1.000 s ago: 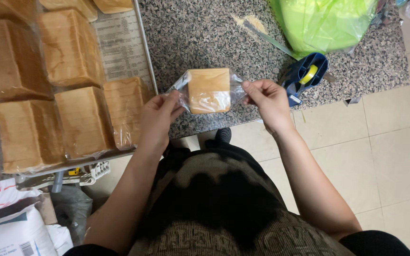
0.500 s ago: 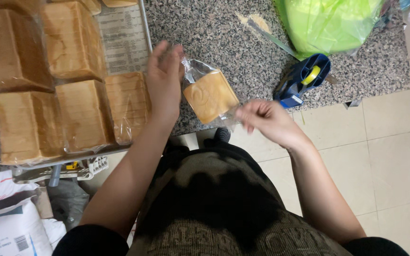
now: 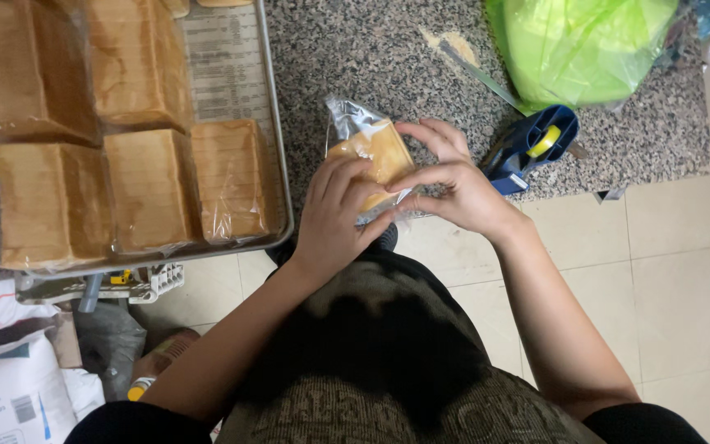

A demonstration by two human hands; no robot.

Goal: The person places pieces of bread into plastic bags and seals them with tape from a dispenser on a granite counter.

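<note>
Golden-brown bread slice [image 3: 375, 152] in a clear bag, speckled grey granite worktop [image 3: 355, 57]. Blue tape dispenser [image 3: 532, 148], lime green plastic bag [image 3: 585, 45].

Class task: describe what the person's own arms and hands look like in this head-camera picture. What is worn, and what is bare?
Both forearms are bare. The left hand and right hand wear no gloves, and no rings or watch show. Dark short sleeves cover only the upper arms, at the bottom edge of the picture. The fingernails look short and unpainted.

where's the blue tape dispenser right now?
In the head view, the blue tape dispenser sits on the granite counter right of centre, just beyond the right hand, below the green plastic bag and near the counter's front edge.
</note>
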